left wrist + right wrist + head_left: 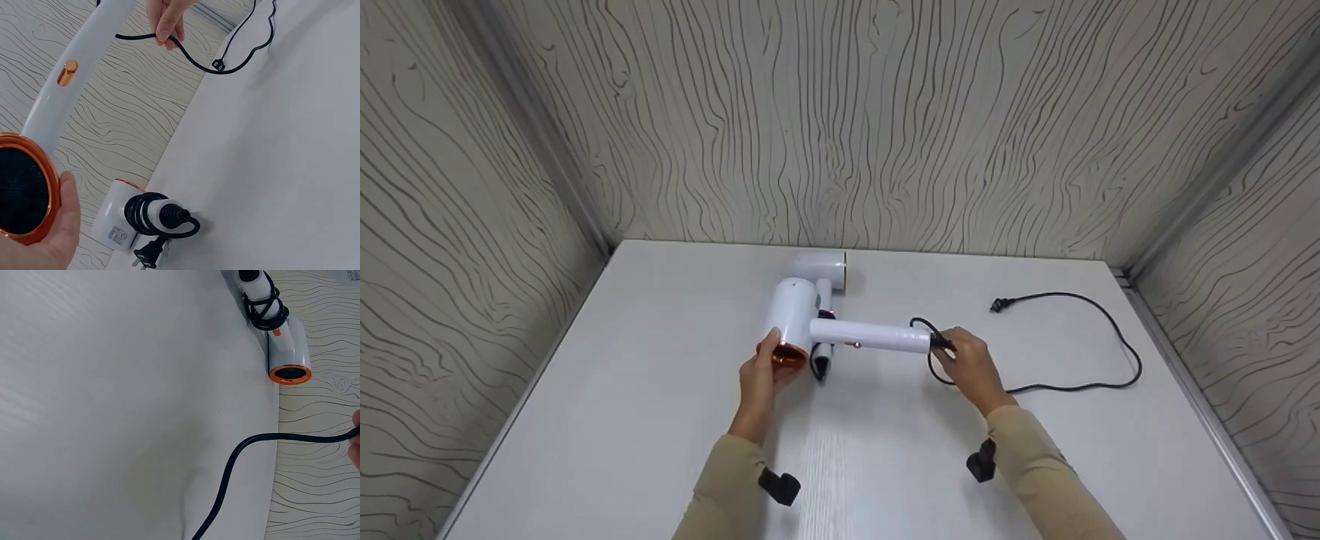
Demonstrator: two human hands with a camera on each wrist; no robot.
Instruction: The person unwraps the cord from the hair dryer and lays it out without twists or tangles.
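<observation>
A white hair dryer [870, 335] with a copper-coloured rim is held above the table. My left hand [757, 379] grips its barrel beside the rim, thumb on the near side. The dryer's handle points to the right. At the handle's end my right hand [971, 367] pinches the black cord [197, 64], which makes a small loop there. In the right wrist view only some fingertips [355, 453] show at the edge, on the cord. From this hand the cord runs over the table to a plug [1000, 304].
Behind the held dryer, a second white hair dryer [289, 349] lies on the white table [660, 360], its cord [138, 216] wound round the handle. Its plug [149, 253] hangs by the handle. Patterned walls [840, 135] stand behind and at both sides.
</observation>
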